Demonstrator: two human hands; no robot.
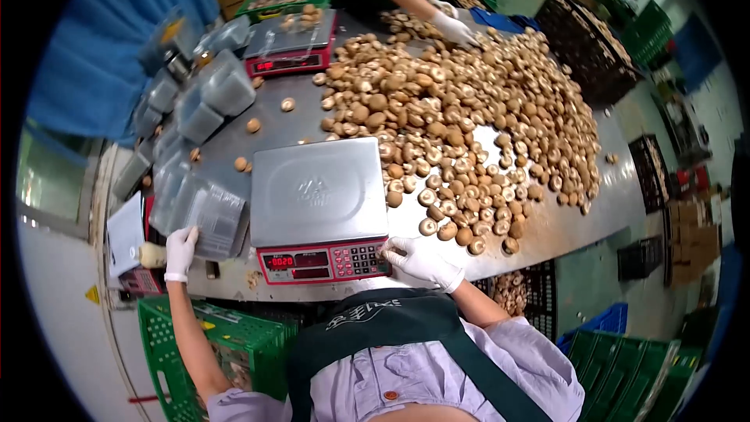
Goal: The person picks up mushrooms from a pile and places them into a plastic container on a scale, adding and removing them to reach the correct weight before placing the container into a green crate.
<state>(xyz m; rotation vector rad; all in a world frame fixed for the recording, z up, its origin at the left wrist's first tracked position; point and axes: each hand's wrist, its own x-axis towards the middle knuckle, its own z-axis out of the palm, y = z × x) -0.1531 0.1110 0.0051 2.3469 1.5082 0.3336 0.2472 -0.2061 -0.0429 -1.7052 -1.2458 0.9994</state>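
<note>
My left hand (181, 253), in a white glove, is closed on the near left edge of a clear plastic tray (209, 217) at the left of the table. Just right of it stands a red digital scale (320, 195) with a bare metal pan and red digits lit on its display. My right hand (426, 262), also gloved, reaches to the right end of the scale's keypad (357, 260). Its fingers are apart and hold nothing, with the fingertips at the keys. Beyond the scale spreads a large heap of brown mushrooms (461, 125).
Stacks of clear trays (226, 82) line the left side. A second scale (291, 43) holds some mushrooms, and a co-worker's gloved hand (453, 30) touches the heap. Below the table edge sit a green crate (211, 344) and a black crate (539, 293).
</note>
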